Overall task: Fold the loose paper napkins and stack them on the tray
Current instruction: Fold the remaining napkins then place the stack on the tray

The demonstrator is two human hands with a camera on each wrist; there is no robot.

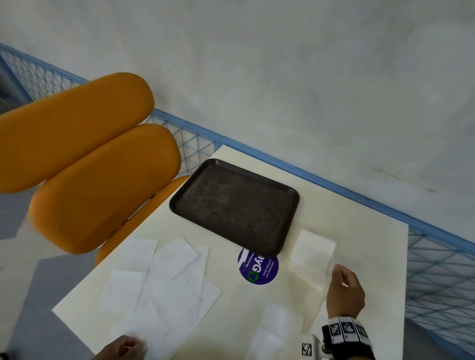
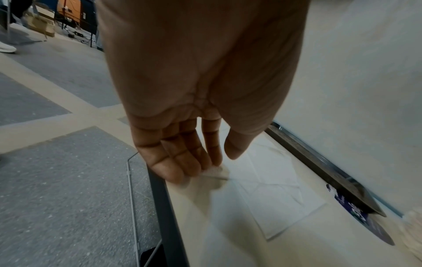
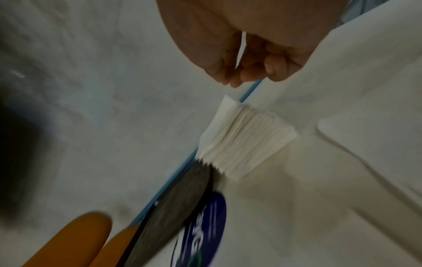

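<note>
Napkins (image 1: 166,284), thin and white, lie fanned flat across the lower left of the frame, the dark pebbled tray (image 1: 236,204) bare at centre. The left hand (image 2: 182,157) lays straight fingers on one corner, gripping nothing; best to pin it and crease squarely. The right hand (image 1: 345,292) hangs loosely curled, empty, beside a thick napkin wad (image 1: 311,255).

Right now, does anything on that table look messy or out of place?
Yes. The loose napkins lie overlapping at crooked angles by the left hand, and the tray sits askew, partly covering a blue sticker.
</note>
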